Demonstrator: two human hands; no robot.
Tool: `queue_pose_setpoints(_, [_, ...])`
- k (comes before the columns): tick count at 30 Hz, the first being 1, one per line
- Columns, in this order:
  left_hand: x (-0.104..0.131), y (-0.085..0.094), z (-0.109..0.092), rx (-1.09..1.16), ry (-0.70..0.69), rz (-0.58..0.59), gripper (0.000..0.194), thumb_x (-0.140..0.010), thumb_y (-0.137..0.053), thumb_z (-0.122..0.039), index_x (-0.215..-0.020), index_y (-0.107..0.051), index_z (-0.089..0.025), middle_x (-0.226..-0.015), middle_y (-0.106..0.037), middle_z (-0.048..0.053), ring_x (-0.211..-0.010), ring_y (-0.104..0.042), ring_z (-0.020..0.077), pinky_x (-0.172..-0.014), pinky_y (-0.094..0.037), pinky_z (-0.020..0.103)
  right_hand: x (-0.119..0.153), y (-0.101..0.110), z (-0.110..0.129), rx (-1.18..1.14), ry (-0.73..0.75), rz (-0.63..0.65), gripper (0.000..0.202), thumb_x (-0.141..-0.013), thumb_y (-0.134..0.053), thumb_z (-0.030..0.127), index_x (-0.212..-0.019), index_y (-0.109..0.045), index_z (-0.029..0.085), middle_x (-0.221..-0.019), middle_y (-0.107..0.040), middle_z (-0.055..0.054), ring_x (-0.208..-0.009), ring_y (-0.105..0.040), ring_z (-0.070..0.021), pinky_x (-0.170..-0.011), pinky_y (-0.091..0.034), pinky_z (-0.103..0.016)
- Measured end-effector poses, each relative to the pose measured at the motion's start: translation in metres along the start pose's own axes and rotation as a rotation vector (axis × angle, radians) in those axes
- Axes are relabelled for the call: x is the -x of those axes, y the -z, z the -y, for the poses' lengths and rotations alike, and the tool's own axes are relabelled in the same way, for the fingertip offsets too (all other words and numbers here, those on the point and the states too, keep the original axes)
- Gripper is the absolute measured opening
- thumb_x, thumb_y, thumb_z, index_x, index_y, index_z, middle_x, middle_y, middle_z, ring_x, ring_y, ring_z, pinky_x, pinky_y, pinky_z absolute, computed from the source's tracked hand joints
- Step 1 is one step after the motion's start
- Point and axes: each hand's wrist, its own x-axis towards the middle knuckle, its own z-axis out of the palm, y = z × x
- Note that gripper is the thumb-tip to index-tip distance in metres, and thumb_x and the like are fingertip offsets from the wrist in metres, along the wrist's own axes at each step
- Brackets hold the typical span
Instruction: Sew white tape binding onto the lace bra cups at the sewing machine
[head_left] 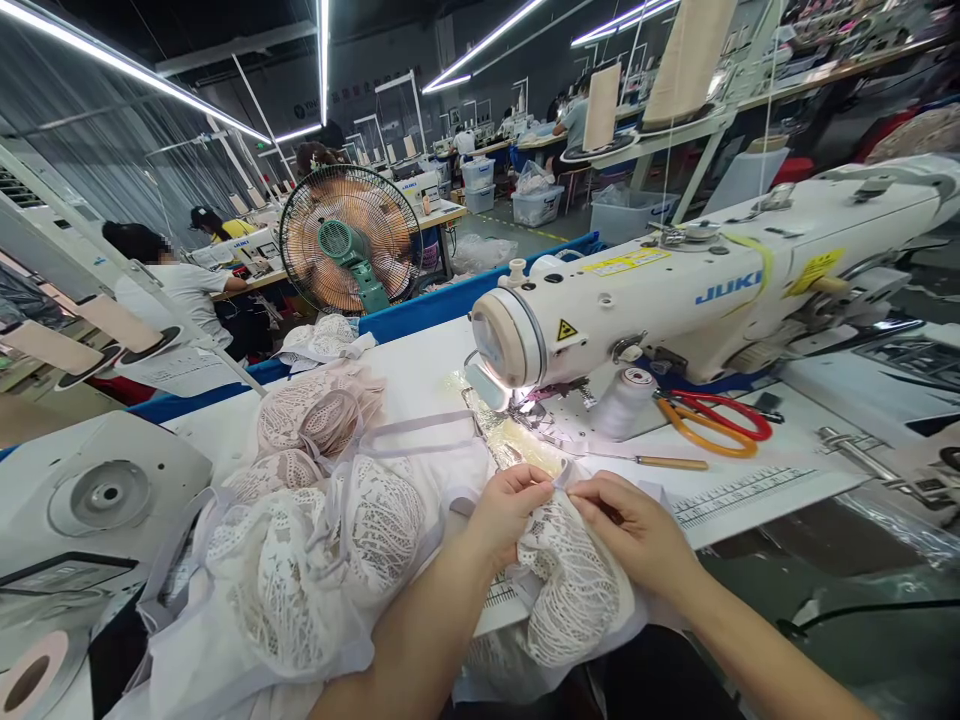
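Between my two hands hangs a white lace bra [577, 580], its cup drooping over the table's front edge. My left hand [517, 510] pinches the bra's top edge between thumb and fingers. Close beside it, my right hand [622, 520] grips the same edge, fingers curled in. Just beyond my hands is the lit needle area of a white sewing machine [600, 310]. A pile of white lace bras [300, 570] lies left of my left arm, with pinkish lace pieces [322, 410] behind it.
Right of the needle area are a thread spool [626, 400], red-handled scissors [731, 410], orange-handled scissors [705, 425] and a wooden-handled tool [671, 463]. A fan [349, 240] stands beyond the table. Another person [176, 290] sits at the far left. Thread cones [600, 110] rise behind the machine.
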Motion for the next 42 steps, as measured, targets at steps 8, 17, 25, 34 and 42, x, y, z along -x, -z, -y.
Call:
queue_pose_setpoints(8, [-0.0011,0.0005,0.0006,-0.017,-0.008,-0.006,0.03,-0.052,-0.075,-0.032,-0.066,-0.056,-0.013,-0.054,-0.05,-0.003,-0.048,-0.044,0.0072,-0.05,-0.033,0.022,-0.002,0.0061,0.0002,0.019,0.035,0.048,0.018,-0.083,-0.045,0.029,-0.08,-0.061,0.021,-0.069,-0.053,-0.001,-0.064,-0.052,-0.014,-0.058,-0.043,-0.026])
queue_pose_setpoints(17, [-0.0007,-0.0003,0.0,-0.011,-0.015,-0.01,0.027,-0.054,-0.073,-0.03,-0.066,-0.056,-0.013,-0.053,-0.051,-0.003,-0.049,-0.045,0.0075,-0.051,-0.033,0.021,-0.0012,0.0094,-0.001,0.059,0.109,0.038,0.02,-0.083,-0.043,0.025,-0.088,-0.063,0.021,-0.068,-0.052,-0.001,-0.061,-0.052,-0.0133,-0.054,-0.044,-0.026])
queue_pose_setpoints(25, [0.001,-0.0022,-0.0032,-0.026,-0.021,-0.011,0.03,-0.053,-0.074,-0.032,-0.066,-0.056,-0.013,-0.053,-0.051,-0.003,-0.05,-0.046,0.008,-0.052,-0.035,0.021,-0.0008,0.0074,-0.0005,0.069,0.109,0.034,0.02,-0.084,-0.042,0.024,-0.088,-0.061,0.021,-0.068,-0.051,-0.001,-0.062,-0.053,-0.0134,-0.055,-0.043,-0.026])
queue_pose_setpoints(34, [0.0012,-0.0022,-0.003,-0.039,-0.017,-0.015,0.03,-0.053,-0.074,-0.033,-0.067,-0.056,-0.013,-0.054,-0.05,-0.003,-0.051,-0.045,0.0081,-0.053,-0.035,0.022,-0.0007,0.007,0.0007,0.072,0.104,0.023,0.019,-0.084,-0.042,0.025,-0.085,-0.061,0.022,-0.066,-0.051,-0.001,-0.061,-0.052,-0.0137,-0.054,-0.043,-0.026])
queue_pose_setpoints(42, [-0.0008,0.0007,0.0002,-0.04,-0.014,-0.013,0.03,-0.053,-0.074,-0.033,-0.067,-0.056,-0.014,-0.054,-0.048,-0.004,-0.05,-0.044,0.0074,-0.051,-0.032,0.022,0.0001,0.0076,-0.001,0.079,0.117,0.024,0.019,-0.084,-0.042,0.026,-0.086,-0.061,0.021,-0.066,-0.051,-0.001,-0.06,-0.052,-0.0133,-0.054,-0.043,-0.026])
